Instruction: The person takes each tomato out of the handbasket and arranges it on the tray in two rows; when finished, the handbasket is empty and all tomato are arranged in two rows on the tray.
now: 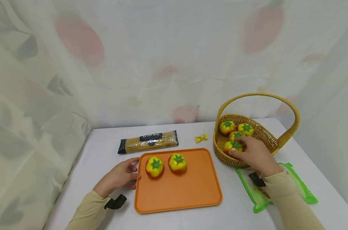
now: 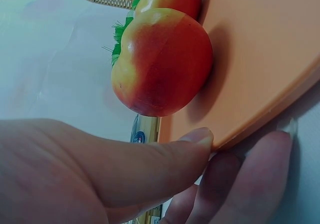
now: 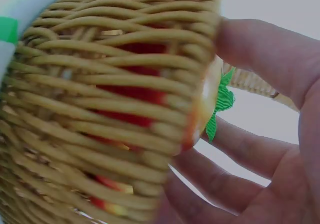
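On the orange tray (image 1: 188,191) lie two yellow-red toy persimmons, the left persimmon (image 1: 155,166) and the right persimmon (image 1: 177,163), with green leaf tops. My left hand (image 1: 120,175) pinches the tray's left rim, the thumb (image 2: 185,154) at its top edge and fingers beneath. Inside the wicker basket (image 1: 234,163) are several more persimmons. My right hand (image 1: 257,155) reaches over the basket's front rim and holds the front persimmon (image 1: 232,147) between thumb and fingers. Through the weave, its red side shows in the right wrist view.
A pack of spaghetti (image 1: 149,142) lies behind the tray. Right of it is a small yellow-wrapped candy (image 1: 201,138). A green-edged bag (image 1: 298,183) lies under the right forearm, before the basket. The basket's tall handle (image 1: 257,94) arches above. A patterned curtain (image 1: 162,48) hangs behind the table.
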A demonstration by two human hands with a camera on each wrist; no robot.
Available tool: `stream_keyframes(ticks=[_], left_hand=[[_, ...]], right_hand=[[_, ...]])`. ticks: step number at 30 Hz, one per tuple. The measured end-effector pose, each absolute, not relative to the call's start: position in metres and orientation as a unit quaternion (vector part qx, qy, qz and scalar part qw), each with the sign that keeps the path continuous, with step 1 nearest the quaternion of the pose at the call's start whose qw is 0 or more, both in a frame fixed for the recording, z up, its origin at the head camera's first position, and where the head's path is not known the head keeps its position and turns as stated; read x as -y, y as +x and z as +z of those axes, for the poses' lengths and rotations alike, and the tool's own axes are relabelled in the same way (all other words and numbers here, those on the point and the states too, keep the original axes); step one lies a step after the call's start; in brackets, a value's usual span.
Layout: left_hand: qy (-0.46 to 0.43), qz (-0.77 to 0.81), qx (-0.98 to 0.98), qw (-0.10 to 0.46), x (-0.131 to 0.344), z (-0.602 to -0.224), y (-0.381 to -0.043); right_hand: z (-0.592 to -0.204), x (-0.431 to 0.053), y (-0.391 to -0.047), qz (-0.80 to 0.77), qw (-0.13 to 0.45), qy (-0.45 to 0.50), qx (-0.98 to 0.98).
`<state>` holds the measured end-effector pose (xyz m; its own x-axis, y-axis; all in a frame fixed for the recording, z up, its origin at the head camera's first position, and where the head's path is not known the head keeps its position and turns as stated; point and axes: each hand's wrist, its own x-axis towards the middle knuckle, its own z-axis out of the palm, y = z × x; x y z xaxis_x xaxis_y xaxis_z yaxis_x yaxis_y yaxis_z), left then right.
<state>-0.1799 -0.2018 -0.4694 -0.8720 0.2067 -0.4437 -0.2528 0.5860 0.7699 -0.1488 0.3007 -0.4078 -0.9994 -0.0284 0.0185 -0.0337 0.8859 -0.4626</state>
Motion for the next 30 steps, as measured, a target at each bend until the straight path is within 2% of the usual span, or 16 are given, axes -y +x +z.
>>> stream_keyframes(ticks=[18, 30], left_hand=[[-0.022, 0.456, -0.852, 0.256, 0.202, -0.469, -0.18], [-0.031, 0.451, -0.854, 0.257, 0.201, -0.469, -0.181]], right_hand=[[-0.376, -0.258, -0.149, 0.262, 0.082, 0.061, 0.96], [-0.386, -0.216, -0.151, 0.287, 0.069, 0.096, 0.95]])
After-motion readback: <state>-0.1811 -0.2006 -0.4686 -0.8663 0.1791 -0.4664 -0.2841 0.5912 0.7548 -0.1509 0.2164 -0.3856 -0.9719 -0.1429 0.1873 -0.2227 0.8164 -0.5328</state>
